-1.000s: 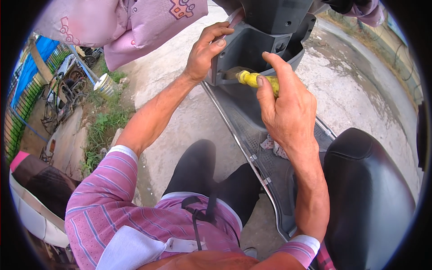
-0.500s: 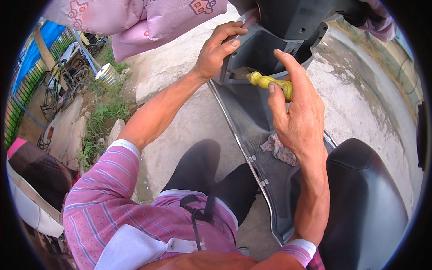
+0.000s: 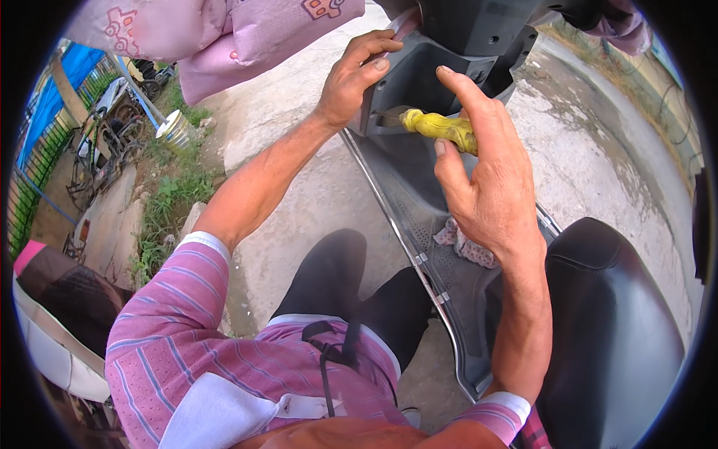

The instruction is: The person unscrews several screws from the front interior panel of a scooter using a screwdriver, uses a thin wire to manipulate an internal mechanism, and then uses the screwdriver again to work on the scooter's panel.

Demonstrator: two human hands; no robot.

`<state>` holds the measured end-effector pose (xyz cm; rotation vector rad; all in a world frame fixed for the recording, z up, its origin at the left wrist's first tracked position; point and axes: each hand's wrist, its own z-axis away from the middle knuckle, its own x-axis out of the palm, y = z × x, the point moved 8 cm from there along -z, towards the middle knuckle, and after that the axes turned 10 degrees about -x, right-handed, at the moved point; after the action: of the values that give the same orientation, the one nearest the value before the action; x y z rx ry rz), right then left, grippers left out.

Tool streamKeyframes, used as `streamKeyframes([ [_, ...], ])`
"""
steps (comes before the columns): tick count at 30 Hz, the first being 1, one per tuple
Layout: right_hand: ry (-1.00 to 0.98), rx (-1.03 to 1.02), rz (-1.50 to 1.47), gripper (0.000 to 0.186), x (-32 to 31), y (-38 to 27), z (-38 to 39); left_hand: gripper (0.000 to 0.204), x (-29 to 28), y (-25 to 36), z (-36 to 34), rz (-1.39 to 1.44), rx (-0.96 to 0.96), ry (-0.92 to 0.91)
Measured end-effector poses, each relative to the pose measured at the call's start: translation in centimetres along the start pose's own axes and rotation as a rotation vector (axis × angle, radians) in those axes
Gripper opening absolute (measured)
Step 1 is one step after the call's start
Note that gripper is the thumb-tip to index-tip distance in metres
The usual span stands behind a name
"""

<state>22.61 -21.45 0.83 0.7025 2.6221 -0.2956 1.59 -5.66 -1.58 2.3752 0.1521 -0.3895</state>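
Toward one o'clock, my right hand (image 3: 493, 176) grasps a bulbous yellow-handled tool (image 3: 443, 130) beside a dark-grey plastic scooter compartment (image 3: 420, 75); at twelve, my left hand (image 3: 350, 84) touches its edge, whether gripping I cannot tell.

Both hands at the front of a scooter, footboard and seat on the near side of them.
The left hand (image 3: 350, 84) lies at the left edge of the front compartment (image 3: 425, 71); the right hand (image 3: 490, 168) is to its right and nearer, with the screwdriver (image 3: 445, 131) in it, shaft end toward the compartment's lower left corner. Below the compartment runs the footboard (image 3: 407, 176), a cloth (image 3: 471, 247) on it, partly behind the right wrist, and a rail (image 3: 390, 222) along its left side. The seat (image 3: 613, 299) lies right of the right forearm. A padded cover (image 3: 277, 49) hangs beyond the left hand, to its left; farther left, a bucket (image 3: 172, 129) stands by plants (image 3: 176, 198).
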Motion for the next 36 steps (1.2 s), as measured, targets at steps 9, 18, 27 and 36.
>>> streamKeyframes([
  [9,-0.131,0.276,-0.072,0.045,1.0,1.9,1.0,0.045,0.0,0.3,0.0,-0.060,0.039,0.022],
  [18,-0.128,0.313,0.086,0.036,0.5,2.5,1.5,0.044,0.1,0.4,-0.1,-0.054,0.039,0.022],
  [27,0.032,0.178,-0.052,0.047,0.0,1.0,1.3,0.043,0.1,0.1,-0.2,-0.034,0.042,0.012],
  [36,0.079,0.132,-0.013,0.042,-0.2,0.7,1.3,0.044,-0.1,0.1,-0.1,-0.062,0.046,0.019],
])
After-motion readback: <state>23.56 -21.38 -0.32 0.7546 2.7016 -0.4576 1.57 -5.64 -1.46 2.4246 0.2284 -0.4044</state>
